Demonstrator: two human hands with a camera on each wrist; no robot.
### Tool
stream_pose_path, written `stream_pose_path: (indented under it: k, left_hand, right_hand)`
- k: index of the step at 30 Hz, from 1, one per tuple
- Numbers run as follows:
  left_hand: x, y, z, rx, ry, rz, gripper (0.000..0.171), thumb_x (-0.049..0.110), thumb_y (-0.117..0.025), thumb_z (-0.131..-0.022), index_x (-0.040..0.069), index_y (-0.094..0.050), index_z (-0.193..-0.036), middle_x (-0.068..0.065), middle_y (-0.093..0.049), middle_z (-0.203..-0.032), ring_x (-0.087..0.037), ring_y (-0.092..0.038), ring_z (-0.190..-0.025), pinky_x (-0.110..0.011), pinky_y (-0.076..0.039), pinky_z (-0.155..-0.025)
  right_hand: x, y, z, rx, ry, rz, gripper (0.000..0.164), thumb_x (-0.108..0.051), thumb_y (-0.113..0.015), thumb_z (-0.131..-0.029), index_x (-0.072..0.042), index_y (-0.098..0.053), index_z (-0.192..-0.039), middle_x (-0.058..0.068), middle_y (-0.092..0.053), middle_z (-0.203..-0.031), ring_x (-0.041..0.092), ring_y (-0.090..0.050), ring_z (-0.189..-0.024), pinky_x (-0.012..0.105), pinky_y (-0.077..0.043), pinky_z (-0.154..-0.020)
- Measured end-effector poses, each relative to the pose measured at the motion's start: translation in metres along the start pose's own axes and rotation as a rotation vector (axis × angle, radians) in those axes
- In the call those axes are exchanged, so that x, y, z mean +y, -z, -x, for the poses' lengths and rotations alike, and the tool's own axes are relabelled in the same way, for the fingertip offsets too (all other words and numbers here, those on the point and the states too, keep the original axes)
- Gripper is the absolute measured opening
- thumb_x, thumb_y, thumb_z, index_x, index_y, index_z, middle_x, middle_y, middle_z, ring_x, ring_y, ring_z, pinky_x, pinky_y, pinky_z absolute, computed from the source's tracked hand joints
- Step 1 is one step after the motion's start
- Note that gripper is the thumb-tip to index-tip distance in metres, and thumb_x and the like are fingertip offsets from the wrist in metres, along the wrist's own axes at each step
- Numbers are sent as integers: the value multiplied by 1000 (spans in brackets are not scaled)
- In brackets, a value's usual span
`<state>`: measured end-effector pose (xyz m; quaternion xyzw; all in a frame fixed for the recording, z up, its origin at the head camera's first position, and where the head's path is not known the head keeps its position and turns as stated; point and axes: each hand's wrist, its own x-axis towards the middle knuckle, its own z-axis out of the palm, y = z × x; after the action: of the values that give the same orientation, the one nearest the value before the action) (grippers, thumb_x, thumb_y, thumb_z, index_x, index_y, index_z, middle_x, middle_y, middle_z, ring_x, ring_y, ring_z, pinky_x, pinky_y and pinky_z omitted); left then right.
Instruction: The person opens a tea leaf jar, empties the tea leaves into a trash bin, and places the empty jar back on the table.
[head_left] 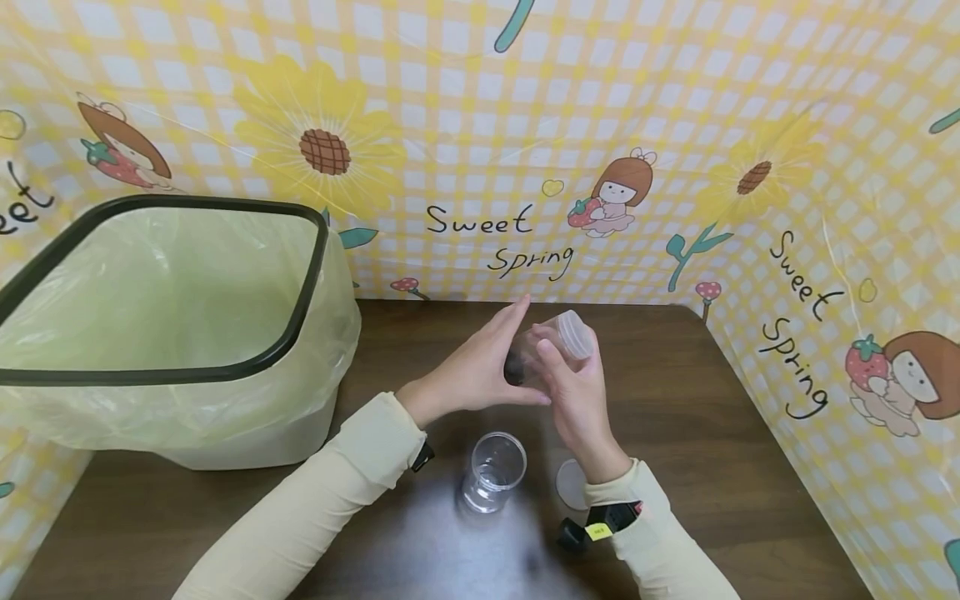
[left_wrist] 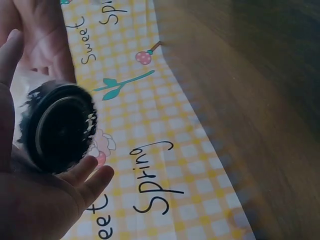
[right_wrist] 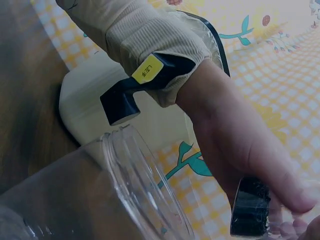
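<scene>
My right hand (head_left: 583, 402) grips a clear plastic jar (head_left: 531, 348), tilted above the table, its translucent white lid (head_left: 576, 335) towards the upper right. Dark material fills the lower end, and the left wrist view shows the jar's round black base (left_wrist: 62, 130) with a ragged edge and pale flecks. Around that base my left hand (head_left: 474, 367) is spread, thumb and fingers extended on either side; whether it touches is unclear. Below the hands stands an uncovered clear jar (head_left: 491, 479), whose threaded mouth (right_wrist: 142, 185) shows close up in the right wrist view. A round translucent lid (head_left: 572, 483) lies beside it.
At the left stands a large pale bin (head_left: 247, 442) with a black rim (head_left: 300, 333) and a yellowish liner bag (head_left: 337, 308). Yellow checked cloth (head_left: 465, 150) walls the back and sides of the dark wooden table (head_left: 675, 400).
</scene>
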<state>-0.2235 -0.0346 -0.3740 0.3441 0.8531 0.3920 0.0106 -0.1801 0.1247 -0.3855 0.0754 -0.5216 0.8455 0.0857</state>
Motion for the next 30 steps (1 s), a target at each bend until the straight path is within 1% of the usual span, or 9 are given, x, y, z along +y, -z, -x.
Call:
stream_pose_path:
  k: [3,9,13,16,18,20,24,27,30]
  left_hand:
    - [-1,-2,0,0,11,19,128,40,-91,-76,8,-4,-163,-16,-19,-167,-30,-26,-151,-46,-28,-119]
    - [-2,-2,-1,-3,22,42,112,18,-87,-82,5,-10,-163,-21,-30,-160,-31,-34,-147,-43,-30,-118]
    - [-1,-2,-2,12,24,40,104,15,-85,-83,2,-17,-161,-22,-35,-158,-33,-39,-144,-44,-32,-117]
    - [-1,-4,-4,69,4,27,89,16,-85,-83,2,-34,-155,-18,-48,-148,-29,-50,-132,-43,-41,-111]
    - [-1,-4,-4,119,-3,29,74,17,-85,-83,3,-46,-144,-13,-57,-134,-25,-57,-117,-40,-47,-102]
    - [-1,-4,-5,168,-4,35,62,17,-86,-82,4,-53,-133,-9,-63,-120,-21,-60,-104,-37,-51,-93]
    - [1,-3,-5,202,7,53,53,15,-86,-81,6,-54,-123,-5,-64,-104,-17,-60,-91,-33,-52,-83]
    - [3,-5,-5,193,7,37,53,13,-86,-81,5,-53,-122,-4,-61,-101,-17,-58,-89,-32,-51,-79]
    - [5,-8,-5,177,10,12,52,10,-85,-81,4,-52,-120,-5,-59,-100,-18,-56,-88,-31,-50,-77]
  right_hand:
    - [1,-1,0,-11,-1,-5,44,-15,-76,-93,-16,-47,-127,3,-67,-116,17,-64,-112,35,-53,-93]
    - [1,-2,1,-13,9,-17,50,-17,-79,-90,-15,-47,-128,4,-66,-116,17,-63,-109,32,-52,-92]
    - [2,-4,1,29,28,0,59,-19,-82,-87,-11,-44,-132,5,-62,-119,17,-60,-110,29,-49,-94]
    - [0,-7,0,79,67,28,61,-17,-81,-88,-4,-43,-134,8,-58,-126,19,-56,-119,28,-45,-101]
    - [-1,-8,-2,98,103,40,67,-21,-82,-88,-1,-41,-137,11,-54,-132,20,-52,-125,28,-42,-105]
    - [-3,-9,-4,103,134,23,75,-25,-83,-87,0,-37,-140,13,-49,-137,22,-49,-129,29,-40,-108]
    - [-5,-9,-10,102,177,-44,93,-35,-88,-80,2,-32,-144,15,-47,-135,23,-49,-126,30,-40,-108]
    - [-5,-11,-14,96,182,-92,98,-37,-90,-77,2,-31,-144,15,-47,-132,22,-51,-121,30,-43,-105]
    - [-5,-14,-16,91,185,-161,97,-35,-92,-74,1,-32,-141,16,-48,-130,23,-54,-119,31,-42,-107]
